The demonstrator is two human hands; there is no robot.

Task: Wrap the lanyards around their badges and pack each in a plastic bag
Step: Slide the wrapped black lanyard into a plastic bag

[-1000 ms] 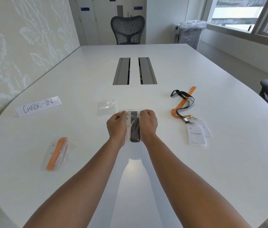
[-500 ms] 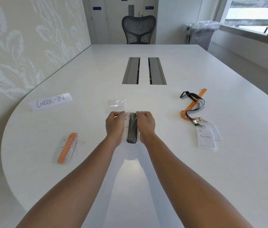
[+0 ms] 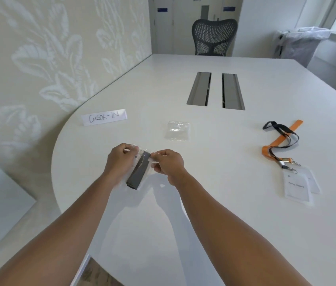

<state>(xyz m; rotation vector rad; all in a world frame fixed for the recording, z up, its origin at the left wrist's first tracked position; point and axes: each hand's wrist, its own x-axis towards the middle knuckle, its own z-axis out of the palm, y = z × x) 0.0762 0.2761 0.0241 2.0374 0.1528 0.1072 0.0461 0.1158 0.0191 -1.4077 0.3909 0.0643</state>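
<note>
Office meeting room: conference table point(image 3: 245, 223), mesh chair point(image 3: 214, 37)

Plenty of bare table point(image 3: 214, 203) near and right of the hands. Far of them a spare bag point(image 3: 177, 131) sits in the way, with the sign point(image 3: 104, 117) far left. Loose lanyards point(image 3: 280, 141) and badges point(image 3: 298, 185) clutter the right side.

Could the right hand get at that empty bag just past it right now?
Probably not at once. Nothing lies between the right hand and the empty bag, but both hands are busy: it and the left hand pinch the bagged badge, which it would have to let go first.
</note>
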